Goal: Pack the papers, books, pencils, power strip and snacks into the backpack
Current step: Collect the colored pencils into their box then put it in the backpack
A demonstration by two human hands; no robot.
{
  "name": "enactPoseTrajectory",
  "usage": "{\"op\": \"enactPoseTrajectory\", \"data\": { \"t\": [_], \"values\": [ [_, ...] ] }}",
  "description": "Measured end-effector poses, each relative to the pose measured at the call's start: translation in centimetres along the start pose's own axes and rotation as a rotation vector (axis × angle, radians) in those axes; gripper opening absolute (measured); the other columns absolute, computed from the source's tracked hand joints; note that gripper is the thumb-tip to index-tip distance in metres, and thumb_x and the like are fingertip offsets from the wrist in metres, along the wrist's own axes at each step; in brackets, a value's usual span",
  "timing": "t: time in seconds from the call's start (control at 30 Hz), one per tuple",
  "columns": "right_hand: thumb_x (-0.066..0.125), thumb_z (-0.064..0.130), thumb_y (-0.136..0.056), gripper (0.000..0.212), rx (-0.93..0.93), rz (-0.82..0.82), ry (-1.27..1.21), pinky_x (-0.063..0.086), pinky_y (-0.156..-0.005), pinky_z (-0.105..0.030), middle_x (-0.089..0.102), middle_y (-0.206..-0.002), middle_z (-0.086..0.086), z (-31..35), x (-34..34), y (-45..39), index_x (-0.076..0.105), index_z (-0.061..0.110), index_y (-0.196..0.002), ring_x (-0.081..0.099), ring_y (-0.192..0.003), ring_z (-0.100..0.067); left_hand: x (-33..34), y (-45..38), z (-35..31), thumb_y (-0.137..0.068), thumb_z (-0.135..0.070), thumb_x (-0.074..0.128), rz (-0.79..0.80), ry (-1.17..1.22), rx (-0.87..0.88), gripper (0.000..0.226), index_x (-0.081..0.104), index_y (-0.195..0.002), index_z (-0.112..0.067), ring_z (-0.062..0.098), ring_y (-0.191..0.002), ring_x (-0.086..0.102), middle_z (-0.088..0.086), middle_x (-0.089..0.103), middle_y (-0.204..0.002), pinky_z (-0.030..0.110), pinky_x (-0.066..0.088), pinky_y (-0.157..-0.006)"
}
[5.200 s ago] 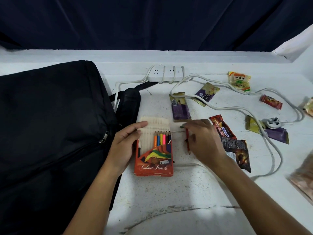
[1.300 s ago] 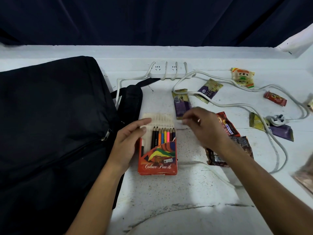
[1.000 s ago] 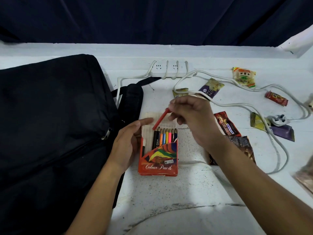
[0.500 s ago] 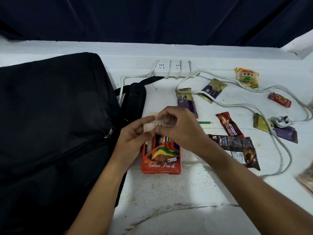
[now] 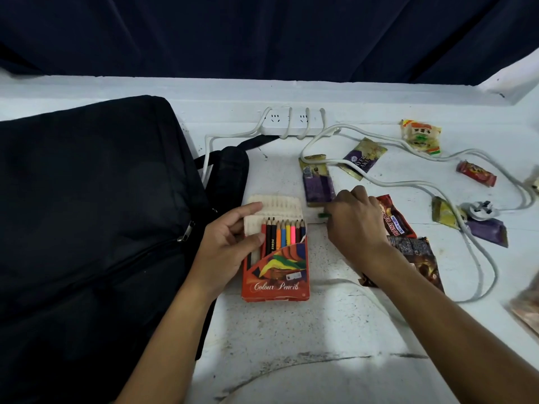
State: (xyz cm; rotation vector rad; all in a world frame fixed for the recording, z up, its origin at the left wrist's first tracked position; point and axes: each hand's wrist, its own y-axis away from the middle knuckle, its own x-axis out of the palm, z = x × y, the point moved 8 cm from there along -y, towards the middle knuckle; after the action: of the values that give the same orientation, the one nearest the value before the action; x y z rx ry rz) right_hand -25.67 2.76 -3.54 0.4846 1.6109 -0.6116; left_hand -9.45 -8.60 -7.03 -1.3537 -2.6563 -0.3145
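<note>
The pencil box [image 5: 275, 266], red with "Colour Pencils" on its front, lay flat on the white table [image 5: 306, 325] just right of the black backpack [image 5: 87, 214]. Its pale flap [image 5: 275, 206] was folded back, and a row of pencils [image 5: 284, 234] stood in it with their tips showing. The left hand [image 5: 226, 246] held the box at its left edge, thumb curled onto the tray beside the pencils and fingers reaching up along the flap.

Just right of the box, the right hand [image 5: 354, 221] was down on the table with its fingers curled over a green pencil [image 5: 323, 215]; only the pencil's end showed, so it seemed pinched, though the grip itself was hidden under the hand.

Snacks lay scattered past that hand: a purple bar [image 5: 318, 185] just beyond the fingers, a red bar [image 5: 393, 218] partly under the wrist, a dark packet [image 5: 420, 258] beneath the forearm, a purple sachet [image 5: 364, 158], an orange-and-white pack [image 5: 421, 135], a small red sweet [image 5: 476, 177] and a yellow-and-purple wrapper [image 5: 469, 225] farther right.

The power strip [image 5: 291, 122] sat at the far edge of the table, its white cord [image 5: 408, 185] looping among the snacks and its plug [image 5: 479, 209] lying near the yellow-and-purple wrapper. The backpack lay closed, its zip pull [image 5: 186, 231] toward the box. A dark curtain [image 5: 262, 33] hung behind.
</note>
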Motion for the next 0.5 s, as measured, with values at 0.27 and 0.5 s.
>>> {"op": "enactPoseTrajectory", "data": {
  "t": [0.27,0.5],
  "values": [
    [0.068,-0.002,-0.08,0.014,-0.207,-0.349,-0.414,0.045,-0.073,-0.031,0.071,-0.085,-0.009,1.3,-3.5,-0.2,0.07,0.004,-0.091,0.058,-0.083,-0.028,-0.3,-0.3,0.3,-0.082,-0.02,0.053,-0.051,0.149,-0.058,0.034,0.066,-0.112,-0.012,0.027,-0.106,0.067,0.007,0.072,-0.112,0.044,0.056,-0.088],
    [0.066,0.005,-0.08,0.023,-0.67,-0.37,-0.486,0.046,-0.068,-0.04,0.068,-0.084,-0.003,8.0,-5.8,0.5,0.077,0.015,-0.096,0.045,-0.089,-0.022,0.0,-0.6,0.8,-0.087,-0.04,0.037,-0.038,0.223,-0.074,0.047,0.079,-0.089,-0.019,0.021,-0.087,0.07,0.008,0.075,-0.092,0.031,0.058,-0.076]
  ]
}}
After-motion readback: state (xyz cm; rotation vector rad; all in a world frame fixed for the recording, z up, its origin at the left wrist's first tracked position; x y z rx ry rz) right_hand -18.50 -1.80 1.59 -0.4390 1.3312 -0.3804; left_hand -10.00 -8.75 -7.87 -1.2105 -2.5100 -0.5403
